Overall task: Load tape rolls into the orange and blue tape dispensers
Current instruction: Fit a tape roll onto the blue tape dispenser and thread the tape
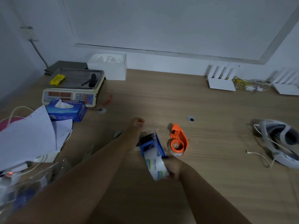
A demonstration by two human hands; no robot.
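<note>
The blue tape dispenser [150,147] is held over the wooden table's middle, with a clear tape roll [156,167] bearing a printed label at its near end. My right hand [174,168] grips that roll from the right side. My left hand [136,125] reaches past the dispenser's far end with its fingers curled; what it touches is hidden. The orange tape dispenser [178,139] lies on the table just right of the blue one, with a tape roll seated in its round end.
A weighing scale [71,88], a blue tissue box [67,109] and loose papers [30,135] crowd the left side. A white box [110,65] and white routers [221,78] stand by the wall. A headset with cables [278,141] lies at the right.
</note>
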